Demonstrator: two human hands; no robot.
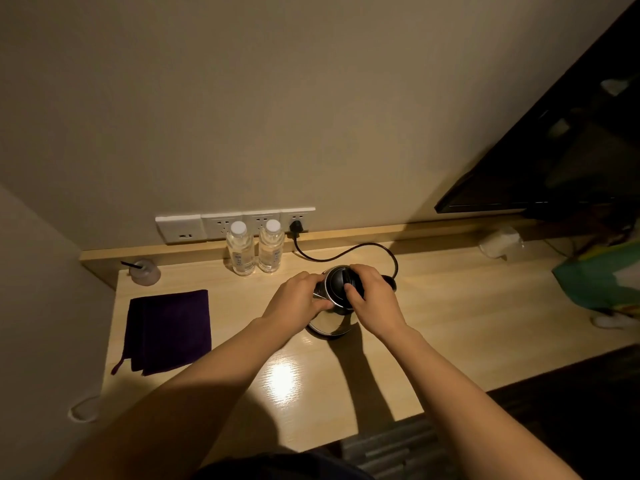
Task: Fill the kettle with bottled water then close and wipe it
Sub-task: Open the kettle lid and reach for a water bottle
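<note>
From the head camera, a steel kettle (330,318) stands mid-desk (450,306). The left hand (297,306) curls its fingers against the kettle's nine o'clock side, while the right hand (372,297) wraps its black lid and handle. Two capped water bottles (241,249) stand at eleven o'clock, and a folded purple cloth (169,329) lies at nine.

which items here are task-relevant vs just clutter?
Job: steel electric kettle with black lid, held by left hand and right hand; two clear capped water bottles; folded dark purple cloth.
Lying about: plastic cup with black straw; crumpled clear plastic; green bag.
</note>
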